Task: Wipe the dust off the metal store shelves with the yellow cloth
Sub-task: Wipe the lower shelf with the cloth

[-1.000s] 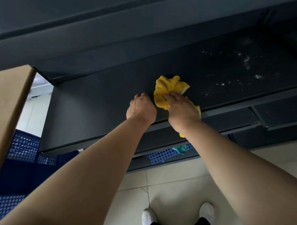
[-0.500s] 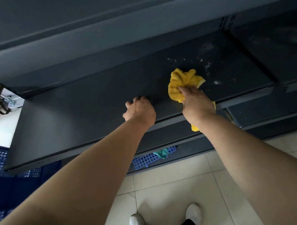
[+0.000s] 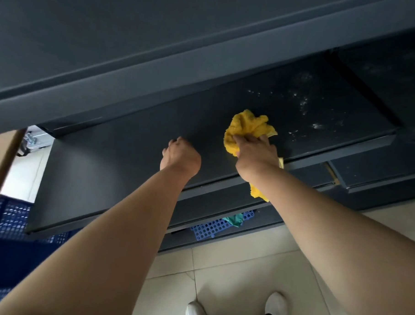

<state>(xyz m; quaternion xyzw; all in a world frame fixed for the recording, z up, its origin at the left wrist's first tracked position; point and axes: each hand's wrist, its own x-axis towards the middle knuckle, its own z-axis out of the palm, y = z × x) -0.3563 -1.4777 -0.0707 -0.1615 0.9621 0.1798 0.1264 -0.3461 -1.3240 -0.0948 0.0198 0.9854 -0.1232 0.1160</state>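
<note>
Right hand [image 3: 256, 151] reaches out with fingers clenched around the bunched yellow cloth [image 3: 247, 125] on the dark shelf [image 3: 130, 149], left hand [image 3: 181, 155] curled into a loose fist beside it.

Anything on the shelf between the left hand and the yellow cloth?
No. In the head view, only bare dark shelf separates the left hand from the yellow cloth, which the right hand grips.

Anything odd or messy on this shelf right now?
Yes: white dusty specks are scattered over the dark metal shelf, right of the bunched yellow cloth gripped by the right hand. That patch looks unwiped.
</note>
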